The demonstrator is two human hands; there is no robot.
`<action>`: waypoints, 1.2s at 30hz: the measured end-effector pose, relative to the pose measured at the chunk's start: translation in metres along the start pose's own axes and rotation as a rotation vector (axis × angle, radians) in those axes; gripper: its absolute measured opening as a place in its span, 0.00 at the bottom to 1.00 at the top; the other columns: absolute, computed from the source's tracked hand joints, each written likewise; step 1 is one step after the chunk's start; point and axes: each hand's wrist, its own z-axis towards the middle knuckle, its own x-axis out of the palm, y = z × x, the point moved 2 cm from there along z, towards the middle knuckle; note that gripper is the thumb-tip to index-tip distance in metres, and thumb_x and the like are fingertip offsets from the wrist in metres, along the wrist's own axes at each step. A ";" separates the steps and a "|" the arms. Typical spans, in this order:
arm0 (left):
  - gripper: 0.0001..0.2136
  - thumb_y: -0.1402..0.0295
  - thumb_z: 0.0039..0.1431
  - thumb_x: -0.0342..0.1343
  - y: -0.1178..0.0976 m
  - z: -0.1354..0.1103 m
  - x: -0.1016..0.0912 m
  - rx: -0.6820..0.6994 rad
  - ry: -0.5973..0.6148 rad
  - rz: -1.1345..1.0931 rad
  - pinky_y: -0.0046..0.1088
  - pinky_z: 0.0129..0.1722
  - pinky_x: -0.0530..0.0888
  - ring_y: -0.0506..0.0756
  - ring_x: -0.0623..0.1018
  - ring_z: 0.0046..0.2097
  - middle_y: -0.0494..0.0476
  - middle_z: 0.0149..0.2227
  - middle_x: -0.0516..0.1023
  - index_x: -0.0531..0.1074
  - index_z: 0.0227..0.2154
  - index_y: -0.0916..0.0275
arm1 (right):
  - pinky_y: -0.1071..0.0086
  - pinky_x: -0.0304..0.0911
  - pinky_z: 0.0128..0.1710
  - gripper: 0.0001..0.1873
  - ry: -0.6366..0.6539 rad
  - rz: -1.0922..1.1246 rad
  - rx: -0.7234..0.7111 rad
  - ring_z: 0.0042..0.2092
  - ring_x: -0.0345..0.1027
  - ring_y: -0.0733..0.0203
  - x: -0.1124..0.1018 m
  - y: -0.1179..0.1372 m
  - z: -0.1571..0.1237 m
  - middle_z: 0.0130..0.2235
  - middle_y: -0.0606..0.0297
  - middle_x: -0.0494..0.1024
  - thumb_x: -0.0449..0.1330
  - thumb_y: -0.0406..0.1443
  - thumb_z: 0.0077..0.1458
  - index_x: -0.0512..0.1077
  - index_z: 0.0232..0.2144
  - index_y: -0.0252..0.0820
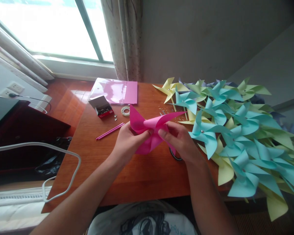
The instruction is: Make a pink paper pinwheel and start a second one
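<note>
One pink pinwheel (155, 122) between both hands (129, 137) (180, 138)

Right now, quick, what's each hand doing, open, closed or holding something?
Left hand: closed, pinching the left side of the folded pink paper.
Right hand: closed, pinching the right side of the same paper.

The paper (159, 121) is bright pink, the sticks (110, 131) magenta, the pinwheels (245, 182) turquoise, yellow and green, the surface (137, 178) reddish-brown, the curtain (131, 45) spotted.
</note>
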 end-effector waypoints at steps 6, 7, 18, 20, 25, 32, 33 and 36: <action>0.10 0.73 0.45 0.70 -0.005 -0.003 0.003 -0.175 0.213 -0.204 0.23 0.34 0.74 0.51 0.78 0.32 0.54 0.30 0.81 0.79 0.33 0.66 | 0.65 0.70 0.41 0.14 0.054 0.368 0.060 0.39 0.76 0.55 -0.004 -0.008 0.000 0.35 0.65 0.82 0.65 0.48 0.57 0.81 0.38 0.47; 0.10 0.73 0.46 0.70 -0.005 -0.004 0.004 -0.191 0.249 -0.234 0.22 0.33 0.74 0.50 0.78 0.31 0.54 0.29 0.81 0.79 0.33 0.66 | 0.65 0.71 0.41 0.12 0.054 0.372 0.054 0.40 0.76 0.56 -0.003 -0.009 0.001 0.35 0.66 0.82 0.68 0.46 0.54 0.81 0.38 0.48; 0.09 0.73 0.46 0.70 -0.002 -0.005 0.004 -0.257 0.330 -0.306 0.19 0.27 0.72 0.48 0.76 0.27 0.53 0.27 0.80 0.81 0.32 0.66 | 0.67 0.71 0.38 0.09 0.065 0.369 -0.025 0.38 0.74 0.58 0.004 -0.007 0.003 0.34 0.65 0.80 0.73 0.42 0.48 0.82 0.33 0.47; 0.09 0.73 0.46 0.70 -0.002 -0.005 0.004 -0.266 0.349 -0.318 0.19 0.27 0.72 0.48 0.77 0.27 0.54 0.27 0.81 0.81 0.33 0.67 | 0.67 0.71 0.38 0.10 0.070 0.362 -0.031 0.37 0.74 0.58 0.004 -0.008 0.003 0.35 0.66 0.80 0.73 0.42 0.49 0.82 0.34 0.47; 0.10 0.72 0.47 0.70 -0.002 -0.005 0.004 -0.275 0.368 -0.333 0.20 0.29 0.73 0.49 0.77 0.28 0.54 0.27 0.80 0.81 0.34 0.66 | 0.67 0.71 0.38 0.09 0.048 0.345 -0.058 0.38 0.75 0.58 0.005 -0.011 0.002 0.35 0.65 0.81 0.73 0.42 0.49 0.82 0.34 0.48; 0.09 0.72 0.47 0.70 -0.003 -0.005 0.005 -0.244 0.336 -0.312 0.19 0.29 0.73 0.49 0.77 0.28 0.53 0.26 0.79 0.80 0.33 0.66 | 0.67 0.71 0.36 0.11 0.003 0.299 -0.011 0.37 0.76 0.57 0.003 -0.011 0.002 0.34 0.65 0.82 0.73 0.43 0.48 0.82 0.34 0.47; 0.09 0.72 0.48 0.70 -0.003 -0.005 0.005 -0.236 0.326 -0.311 0.19 0.30 0.74 0.49 0.78 0.29 0.53 0.27 0.80 0.80 0.33 0.66 | 0.67 0.71 0.37 0.11 0.000 0.287 -0.013 0.37 0.76 0.57 0.003 -0.010 0.003 0.34 0.65 0.82 0.73 0.44 0.48 0.82 0.34 0.46; 0.09 0.72 0.47 0.70 -0.005 -0.004 0.005 -0.203 0.263 -0.277 0.20 0.30 0.74 0.49 0.78 0.29 0.54 0.27 0.80 0.80 0.33 0.66 | 0.66 0.72 0.38 0.11 -0.046 0.251 -0.021 0.37 0.76 0.57 -0.002 -0.011 0.005 0.34 0.65 0.82 0.73 0.43 0.48 0.81 0.32 0.46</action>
